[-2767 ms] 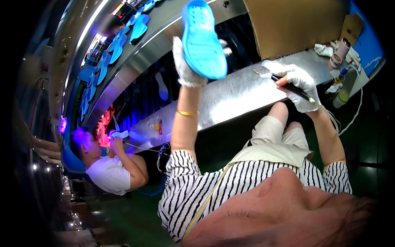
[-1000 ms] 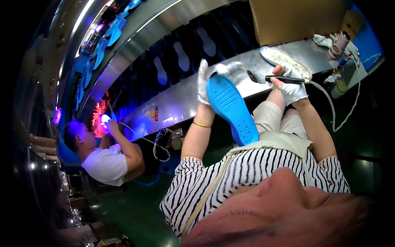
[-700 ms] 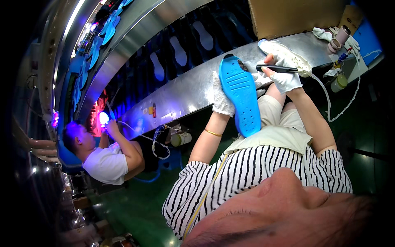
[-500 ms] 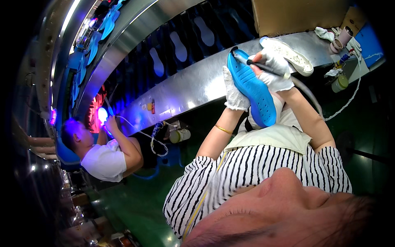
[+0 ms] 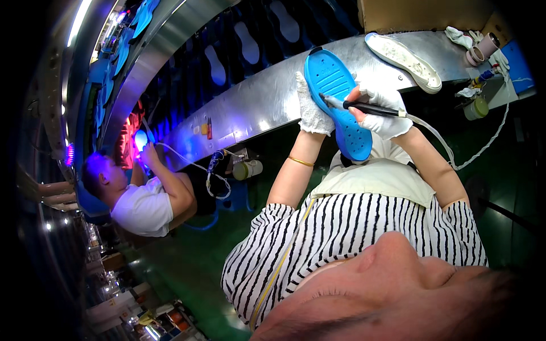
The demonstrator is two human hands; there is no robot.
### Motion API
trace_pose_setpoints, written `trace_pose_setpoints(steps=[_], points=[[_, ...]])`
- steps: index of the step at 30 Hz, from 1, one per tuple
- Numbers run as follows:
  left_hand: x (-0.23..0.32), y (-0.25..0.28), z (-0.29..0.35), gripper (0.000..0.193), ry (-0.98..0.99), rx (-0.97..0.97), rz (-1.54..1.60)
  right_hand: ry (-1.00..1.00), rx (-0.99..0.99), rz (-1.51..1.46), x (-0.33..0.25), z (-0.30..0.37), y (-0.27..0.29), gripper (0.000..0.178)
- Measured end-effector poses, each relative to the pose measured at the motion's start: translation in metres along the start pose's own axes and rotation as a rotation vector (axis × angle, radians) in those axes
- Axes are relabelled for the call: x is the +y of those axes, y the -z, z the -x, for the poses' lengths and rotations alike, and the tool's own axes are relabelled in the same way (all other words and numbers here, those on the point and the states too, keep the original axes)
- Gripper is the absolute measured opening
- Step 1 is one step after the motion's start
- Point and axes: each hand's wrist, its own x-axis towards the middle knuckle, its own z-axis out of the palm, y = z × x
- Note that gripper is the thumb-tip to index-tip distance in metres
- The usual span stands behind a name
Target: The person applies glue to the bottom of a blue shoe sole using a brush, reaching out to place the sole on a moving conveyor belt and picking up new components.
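My left hand (image 5: 314, 113), in a white glove, grips a blue shoe sole (image 5: 336, 77) by its left side. The sole's ridged, perforated face is turned up, and its lower end points at my apron. In my right hand (image 5: 388, 102), gloved but with bare fingertips, is a black-handled brush (image 5: 372, 109) with a pale hose running from its back end. The brush's tip lies at the sole's left edge, around mid-length. Most of my left fingers are hidden behind the sole.
A white shoe sole (image 5: 405, 61) lies on the metal ledge (image 5: 256, 116) beyond my right hand. Behind it stands a cardboard box (image 5: 421, 14). Soles ride on a dark conveyor (image 5: 247, 42). A co-worker (image 5: 142, 204) sits at left under coloured light.
The brush tip has gone from the sole's far end down to its left edge. The sole has shifted left and turned its face up more; my right hand has come nearer.
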Motion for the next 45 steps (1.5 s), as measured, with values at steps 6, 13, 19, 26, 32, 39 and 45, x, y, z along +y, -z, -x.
trace_pose_setpoints(steps=[6, 13, 19, 26, 32, 39, 45], points=[[0.007, -0.005, 0.01, 0.09, 0.154, -0.188, 0.054, 0.173, -0.044, 0.133, 0.002, 0.015, -0.001, 0.016], [-0.022, 0.027, 0.041, 0.096, 0.148, -0.096, -0.264, -0.147, -0.054, -0.082, 0.028, 0.035, 0.019, 0.014], [-0.015, 0.001, 0.018, 0.099, 0.036, -0.054, -0.201, -0.298, -0.054, -0.272, 0.014, 0.027, 0.019, 0.009], [-0.01, 0.009, -0.025, 0.107, -0.05, -0.372, 0.356, 0.03, -0.153, -0.025, -0.012, 0.005, 0.011, 0.013], [0.009, -0.002, -0.031, 0.09, -0.222, -0.647, 0.304, -0.15, 0.069, -0.268, 0.0, 0.009, 0.007, 0.011], [0.033, -0.003, -0.037, 0.111, -0.134, -0.812, 0.324, -0.33, -0.062, -0.614, 0.001, 0.002, 0.014, 0.012], [0.047, -0.011, -0.037, 0.118, -0.168, -0.589, -0.266, -0.179, -0.165, -0.06, 0.005, -0.005, 0.023, 0.015]])
